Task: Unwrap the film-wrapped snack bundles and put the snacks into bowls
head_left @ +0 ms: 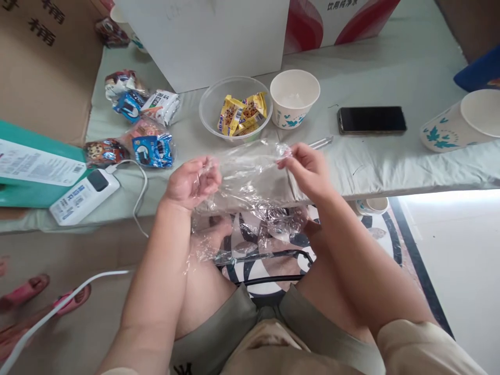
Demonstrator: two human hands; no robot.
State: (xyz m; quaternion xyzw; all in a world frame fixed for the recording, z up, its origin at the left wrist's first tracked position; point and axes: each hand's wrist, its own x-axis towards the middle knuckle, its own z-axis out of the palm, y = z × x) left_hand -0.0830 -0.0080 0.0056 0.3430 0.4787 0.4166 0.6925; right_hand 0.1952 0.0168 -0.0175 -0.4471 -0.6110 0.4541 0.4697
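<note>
A thin, crinkled sheet of clear plastic film (250, 177) is stretched between my two hands, its lower part hanging over the table edge above my lap. My left hand (191, 182) has its fingers curled around the left side of the film. On the other side, my right hand (310, 169) pinches the film's upper right corner between thumb and fingers. Just beyond the film stands a clear plastic bowl (207, 112) with yellow snack packets (238, 112) in it. A white paper cup (295, 99) with blue-green leaf print touches or nearly touches the bowl.
Several wrapped snacks (150, 148) lie at the left, near a white power bank (84, 198) with a white cable (142, 182). A black phone (372, 120) and another paper cup (461, 122) are at the right. Boxes (219, 41) line the back. Pink slippers (72, 299) show on the floor.
</note>
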